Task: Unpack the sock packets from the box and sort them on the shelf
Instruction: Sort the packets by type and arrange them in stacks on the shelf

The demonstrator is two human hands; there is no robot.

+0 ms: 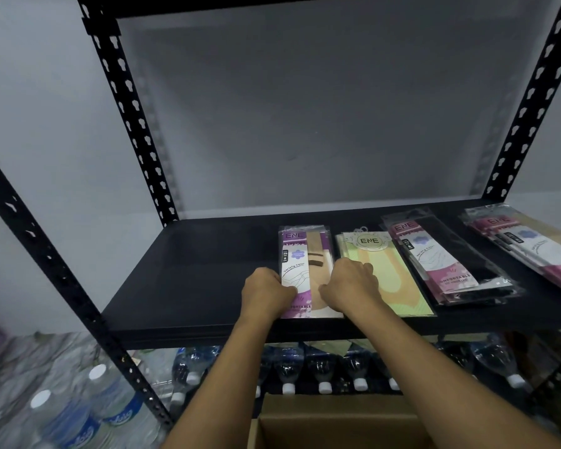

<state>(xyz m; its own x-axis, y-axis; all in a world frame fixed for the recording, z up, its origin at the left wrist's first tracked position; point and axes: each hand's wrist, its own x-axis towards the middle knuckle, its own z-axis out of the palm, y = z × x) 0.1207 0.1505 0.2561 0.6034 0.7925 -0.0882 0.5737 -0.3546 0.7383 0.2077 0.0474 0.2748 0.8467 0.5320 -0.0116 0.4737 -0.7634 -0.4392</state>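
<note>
The fingers of the left hand are curled tight, knuckles up, at the left edge of a purple sock packet, with the thumb tip pressed on its printed face. The right hand mirrors it at the right edge: fingers bent under, thumb reaching onto the beige sock that shows through the clear wrap. Both hands grip the packet by its near half. It lies flat on the black shelf, long side running front to back (its label reads "ENE" at the far end), and its near end is close to the shelf's front lip.

Just beside the right hand lies a yellow-green packet, also flat. Further right is a pink packet of black socks, turned at a slant, and beyond it, at the frame's right edge, a stack of pink packets.

Both forearms reach up from the bottom of the view over an open cardboard box; its inside is not in view. Under the shelf lies a row of water bottles, white caps toward the camera. More bottles stand at lower left, outside the slotted black upright.
</note>
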